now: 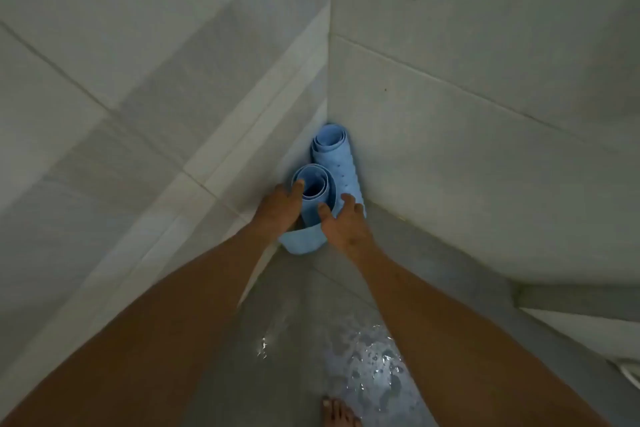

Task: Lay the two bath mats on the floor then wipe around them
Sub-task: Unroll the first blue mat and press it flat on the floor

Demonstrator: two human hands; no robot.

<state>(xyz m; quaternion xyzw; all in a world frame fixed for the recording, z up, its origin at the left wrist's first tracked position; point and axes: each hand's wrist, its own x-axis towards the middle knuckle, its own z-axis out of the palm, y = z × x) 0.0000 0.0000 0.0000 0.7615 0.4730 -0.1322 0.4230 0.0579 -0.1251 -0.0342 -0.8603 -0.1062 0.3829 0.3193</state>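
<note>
Two light blue bath mats stand rolled up and upright in the corner where two tiled walls meet. The nearer roll (313, 215) is in front, the farther roll (337, 159), dotted with small holes, leans into the corner behind it. My left hand (278, 210) grips the nearer roll from the left, with a finger hooked over its top rim. My right hand (344, 224) touches the right side of the same roll, thumb against it and fingers reaching towards the farther roll.
Grey tiled walls (156, 97) close in on the left and right. The grey floor (304, 315) is wet, with puddles (374, 364) near my bare foot (339, 414). A low step or ledge (571, 298) runs along the right.
</note>
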